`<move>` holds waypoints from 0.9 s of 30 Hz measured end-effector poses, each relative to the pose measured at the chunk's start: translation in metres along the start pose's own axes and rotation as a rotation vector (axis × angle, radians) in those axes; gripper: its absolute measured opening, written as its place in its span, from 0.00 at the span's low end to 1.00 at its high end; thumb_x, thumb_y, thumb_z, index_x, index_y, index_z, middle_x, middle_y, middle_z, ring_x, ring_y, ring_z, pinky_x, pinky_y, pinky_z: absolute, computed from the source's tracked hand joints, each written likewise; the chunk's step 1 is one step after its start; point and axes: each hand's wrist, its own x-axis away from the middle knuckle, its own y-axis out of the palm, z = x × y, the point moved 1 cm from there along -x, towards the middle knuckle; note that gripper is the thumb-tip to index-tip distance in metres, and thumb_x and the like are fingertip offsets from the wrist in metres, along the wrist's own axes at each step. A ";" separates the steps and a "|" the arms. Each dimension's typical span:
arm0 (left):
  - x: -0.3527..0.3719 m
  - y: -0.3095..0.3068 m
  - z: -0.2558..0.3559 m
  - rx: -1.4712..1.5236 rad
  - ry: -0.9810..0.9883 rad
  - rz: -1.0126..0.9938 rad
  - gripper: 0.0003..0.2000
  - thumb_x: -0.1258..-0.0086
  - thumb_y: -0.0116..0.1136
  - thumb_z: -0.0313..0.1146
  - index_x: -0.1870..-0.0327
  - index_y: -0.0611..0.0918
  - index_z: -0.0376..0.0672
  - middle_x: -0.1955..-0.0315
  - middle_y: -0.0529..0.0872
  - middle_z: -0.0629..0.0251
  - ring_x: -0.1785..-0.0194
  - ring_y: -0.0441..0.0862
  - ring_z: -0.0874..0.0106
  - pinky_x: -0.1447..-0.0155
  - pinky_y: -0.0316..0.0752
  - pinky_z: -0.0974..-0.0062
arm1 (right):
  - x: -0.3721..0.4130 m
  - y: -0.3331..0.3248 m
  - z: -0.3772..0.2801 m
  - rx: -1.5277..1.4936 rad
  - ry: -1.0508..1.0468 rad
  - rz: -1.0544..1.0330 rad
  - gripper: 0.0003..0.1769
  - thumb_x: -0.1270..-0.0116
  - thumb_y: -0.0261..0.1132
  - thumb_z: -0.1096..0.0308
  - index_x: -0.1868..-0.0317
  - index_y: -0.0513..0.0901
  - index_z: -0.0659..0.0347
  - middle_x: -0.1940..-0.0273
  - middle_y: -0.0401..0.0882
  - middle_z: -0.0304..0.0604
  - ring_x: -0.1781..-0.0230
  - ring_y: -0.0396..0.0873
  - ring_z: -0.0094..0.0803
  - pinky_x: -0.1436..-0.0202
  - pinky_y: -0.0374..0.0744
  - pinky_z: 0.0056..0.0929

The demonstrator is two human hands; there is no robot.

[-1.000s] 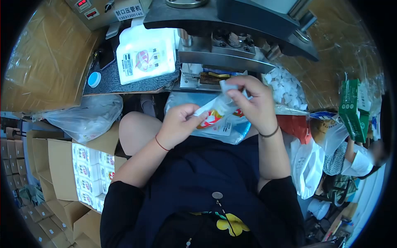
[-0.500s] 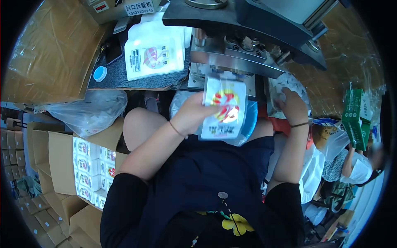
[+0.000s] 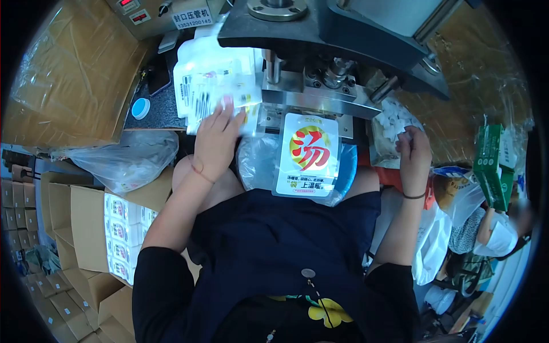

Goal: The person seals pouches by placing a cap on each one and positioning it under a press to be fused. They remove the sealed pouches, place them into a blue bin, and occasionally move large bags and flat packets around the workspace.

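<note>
A flat white pouch [image 3: 309,157] with large red characters on a yellow circle lies below the machine's press head, its top edge near the metal plate. Neither hand touches it. To its left, my left hand [image 3: 217,140] reaches onto a pile of similar pouches [image 3: 197,71], fingers spread. A motion-blurred pouch is under the fingertips. My right hand [image 3: 416,151] is at the edge of a clear bin [image 3: 380,151] of small white pieces [image 3: 394,117]. Its fingers are curled together, and whatever they hold is too small to make out.
The press machine [image 3: 337,86] overhangs the work area. A blue basin [image 3: 347,166] sits beneath the pouch. A blue-white cap [image 3: 140,108] lies on the bench at left. An open carton [image 3: 86,223] holds packed pouches. A green box [image 3: 493,166] and another person [image 3: 494,234] are at right.
My left hand has left the front of the press and moved left onto the pile, where a blurred pouch now shows. The red-lettered pouch stays at the press. My right hand has drawn back slightly from the bin.
</note>
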 end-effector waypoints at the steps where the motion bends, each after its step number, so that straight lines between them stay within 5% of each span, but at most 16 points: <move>1: 0.010 -0.005 0.003 0.171 -0.154 0.009 0.14 0.21 0.57 0.31 0.40 0.82 0.36 0.44 0.85 0.48 0.43 0.83 0.51 0.40 0.77 0.60 | 0.006 -0.005 -0.011 -0.107 0.113 -0.050 0.11 0.25 0.64 0.67 0.50 0.81 0.66 0.53 0.83 0.57 0.55 0.83 0.56 0.53 0.81 0.44; 3: 0.019 -0.015 0.008 0.505 -0.464 0.035 0.10 0.23 0.61 0.30 0.46 0.87 0.39 0.52 0.90 0.54 0.52 0.88 0.61 0.48 0.80 0.66 | 0.014 0.007 -0.024 -0.019 -0.112 0.022 0.11 0.26 0.67 0.64 0.52 0.80 0.64 0.58 0.83 0.54 0.61 0.83 0.55 0.55 0.81 0.42; 7: 0.011 -0.020 0.044 1.304 -0.675 -0.107 0.07 0.25 0.67 0.31 0.59 0.88 0.35 0.69 0.88 0.72 0.68 0.78 0.88 0.64 0.73 0.83 | 0.025 0.036 -0.083 -0.383 -0.320 -0.310 0.10 0.28 0.67 0.67 0.54 0.82 0.64 0.61 0.84 0.51 0.60 0.84 0.50 0.55 0.81 0.40; 11: 0.001 -0.019 0.085 1.161 -0.495 -0.260 0.08 0.26 0.68 0.32 0.58 0.89 0.35 0.70 0.87 0.71 0.68 0.78 0.86 0.64 0.72 0.83 | 0.013 0.032 -0.122 -0.603 -0.290 -0.303 0.08 0.30 0.68 0.68 0.57 0.85 0.64 0.64 0.85 0.48 0.62 0.84 0.43 0.56 0.80 0.35; 13: 0.000 -0.016 0.105 1.369 -0.571 -0.310 0.10 0.23 0.65 0.34 0.56 0.88 0.34 0.69 0.88 0.71 0.66 0.79 0.85 0.62 0.74 0.82 | 0.009 0.033 -0.132 -0.647 -0.212 -0.263 0.07 0.30 0.69 0.68 0.59 0.86 0.65 0.66 0.85 0.47 0.63 0.84 0.40 0.56 0.80 0.33; 17: -0.004 -0.013 0.125 1.725 -0.626 -0.434 0.14 0.19 0.60 0.37 0.50 0.86 0.32 0.61 0.89 0.69 0.58 0.81 0.83 0.52 0.78 0.80 | 0.007 0.034 -0.113 -0.368 -0.444 -0.217 0.07 0.29 0.66 0.69 0.59 0.85 0.65 0.65 0.85 0.48 0.61 0.83 0.48 0.54 0.80 0.41; 22: -0.002 -0.012 0.143 2.029 -0.693 -0.732 0.13 0.21 0.63 0.31 0.43 0.84 0.32 0.51 0.90 0.62 0.50 0.86 0.78 0.43 0.81 0.76 | 0.003 0.020 -0.098 -0.417 -0.499 -0.569 0.11 0.25 0.62 0.64 0.55 0.84 0.64 0.59 0.84 0.51 0.57 0.83 0.49 0.51 0.79 0.43; 25: -0.003 -0.002 0.139 2.108 -0.721 -0.691 0.15 0.25 0.64 0.25 0.40 0.83 0.33 0.48 0.90 0.59 0.48 0.87 0.75 0.40 0.82 0.73 | -0.003 0.012 -0.075 -0.025 -0.359 -0.226 0.13 0.26 0.64 0.63 0.48 0.84 0.61 0.55 0.84 0.52 0.54 0.84 0.53 0.50 0.81 0.47; 27: -0.010 0.004 0.128 2.083 -0.789 -0.586 0.15 0.26 0.64 0.24 0.40 0.83 0.33 0.48 0.90 0.60 0.47 0.87 0.74 0.40 0.82 0.72 | -0.012 0.007 -0.042 0.396 -0.095 -0.191 0.16 0.29 0.66 0.63 0.43 0.83 0.57 0.51 0.83 0.54 0.52 0.83 0.55 0.49 0.81 0.50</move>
